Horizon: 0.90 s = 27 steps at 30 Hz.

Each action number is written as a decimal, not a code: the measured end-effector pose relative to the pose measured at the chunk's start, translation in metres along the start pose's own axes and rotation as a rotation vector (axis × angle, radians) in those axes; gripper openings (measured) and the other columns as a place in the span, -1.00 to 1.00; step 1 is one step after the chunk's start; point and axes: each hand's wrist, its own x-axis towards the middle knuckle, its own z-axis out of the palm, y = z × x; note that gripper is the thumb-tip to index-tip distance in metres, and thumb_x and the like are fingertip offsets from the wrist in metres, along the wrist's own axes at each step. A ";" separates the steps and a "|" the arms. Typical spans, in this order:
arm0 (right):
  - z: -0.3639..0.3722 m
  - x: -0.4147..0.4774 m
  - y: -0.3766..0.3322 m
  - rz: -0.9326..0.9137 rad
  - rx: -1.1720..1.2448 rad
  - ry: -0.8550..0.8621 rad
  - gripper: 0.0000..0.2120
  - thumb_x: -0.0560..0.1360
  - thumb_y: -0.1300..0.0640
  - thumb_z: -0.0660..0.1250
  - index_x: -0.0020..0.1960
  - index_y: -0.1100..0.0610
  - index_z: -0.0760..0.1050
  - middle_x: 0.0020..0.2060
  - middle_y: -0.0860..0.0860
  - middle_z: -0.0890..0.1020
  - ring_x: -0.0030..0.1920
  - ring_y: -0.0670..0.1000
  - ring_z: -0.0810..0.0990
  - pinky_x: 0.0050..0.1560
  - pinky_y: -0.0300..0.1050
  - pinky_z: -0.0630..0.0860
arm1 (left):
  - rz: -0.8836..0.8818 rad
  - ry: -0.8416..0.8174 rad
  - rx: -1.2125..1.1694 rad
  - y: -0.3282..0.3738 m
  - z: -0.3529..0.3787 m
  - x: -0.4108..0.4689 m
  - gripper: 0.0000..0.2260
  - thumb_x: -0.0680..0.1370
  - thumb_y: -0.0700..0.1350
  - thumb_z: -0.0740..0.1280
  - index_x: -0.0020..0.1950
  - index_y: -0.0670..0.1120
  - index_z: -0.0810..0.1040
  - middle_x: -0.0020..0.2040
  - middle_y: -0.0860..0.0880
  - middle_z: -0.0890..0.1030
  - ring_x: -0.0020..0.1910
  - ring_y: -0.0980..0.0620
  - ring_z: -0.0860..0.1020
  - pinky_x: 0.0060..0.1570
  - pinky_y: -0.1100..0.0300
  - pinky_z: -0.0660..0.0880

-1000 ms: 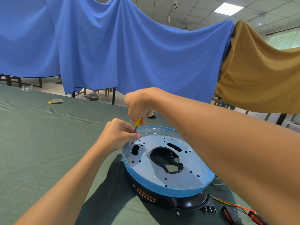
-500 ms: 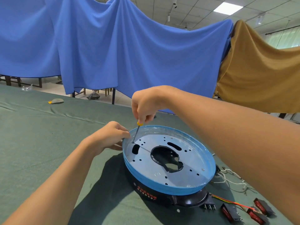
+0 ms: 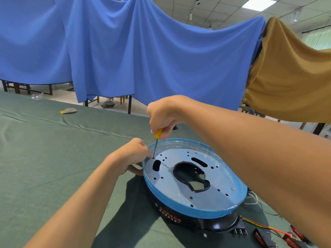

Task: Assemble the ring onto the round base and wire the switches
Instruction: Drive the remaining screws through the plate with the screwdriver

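Your right hand [image 3: 163,115] is covering most of the screwdriver [image 3: 156,143] handle, only a yellow stub showing. The tip is too small to tell if it's seating in a screw. Your left hand [image 3: 130,155] is hiding its own fingertips against the blue ring [image 3: 188,209]. The ring is covering most of the black base [image 3: 213,224], and your right forearm is blocking its far right side. The red switches [image 3: 265,238] are being cut off by the bottom edge, and the base's red lettering is too blurred to read
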 end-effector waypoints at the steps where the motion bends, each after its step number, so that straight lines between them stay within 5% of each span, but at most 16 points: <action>1: 0.000 -0.002 0.000 0.023 0.060 0.005 -0.91 0.56 0.30 0.27 -0.11 0.27 0.52 -0.22 0.11 0.68 -0.20 0.03 0.71 -0.10 -0.12 0.66 | -0.012 0.009 0.004 0.001 0.000 0.000 -0.90 0.52 -0.25 0.30 -0.02 -0.25 0.56 -0.32 -0.12 0.67 -0.38 0.00 0.63 -0.49 0.20 0.53; 6: 0.017 -0.030 0.012 0.028 0.083 0.108 -0.78 0.58 0.23 0.24 -0.23 0.24 0.46 -0.51 0.01 0.62 -0.49 -0.06 0.64 -0.46 -0.30 0.54 | -0.051 0.054 0.040 0.009 0.007 -0.006 -0.96 0.54 -0.26 0.26 -0.07 -0.21 0.50 -0.43 -0.09 0.61 -0.43 -0.02 0.58 -0.57 0.21 0.49; 11: 0.063 -0.071 0.068 0.114 0.304 0.430 -0.84 0.54 0.15 0.25 -0.11 0.13 0.60 -0.22 0.07 0.68 -0.14 0.11 0.63 -0.07 0.03 0.61 | -0.057 0.117 -0.027 0.014 0.013 -0.010 -0.94 0.56 -0.32 0.21 -0.08 -0.25 0.46 -0.33 -0.16 0.56 -0.45 -0.08 0.51 -0.62 0.22 0.45; 14: 0.103 -0.094 0.102 0.218 0.394 0.616 -0.85 0.58 0.07 0.26 -0.01 0.02 0.61 -0.12 -0.03 0.67 0.02 0.09 0.56 0.08 0.03 0.52 | -0.072 0.145 -0.089 0.018 0.015 -0.013 -0.91 0.58 -0.32 0.21 -0.07 -0.28 0.50 -0.38 -0.17 0.56 -0.51 -0.09 0.50 -0.64 0.21 0.43; 21: 0.146 -0.110 0.138 0.347 0.527 0.790 -0.86 0.59 0.05 0.27 0.05 -0.01 0.60 -0.07 -0.06 0.68 0.04 0.05 0.59 0.11 0.06 0.53 | -0.251 0.088 -0.204 0.019 0.017 -0.015 -0.81 0.61 -0.11 0.24 -0.17 -0.16 0.47 -0.27 -0.15 0.53 -0.35 -0.11 0.47 -0.40 0.13 0.44; 27: 0.154 -0.106 0.136 0.293 0.639 0.816 -0.85 0.59 0.04 0.27 0.10 -0.01 0.59 -0.02 -0.04 0.68 0.09 0.06 0.57 0.15 0.07 0.53 | -0.301 0.027 -0.378 0.018 0.018 -0.014 -0.85 0.54 -0.12 0.33 0.06 -0.15 0.52 -0.06 -0.18 0.62 -0.16 -0.20 0.56 -0.15 -0.01 0.50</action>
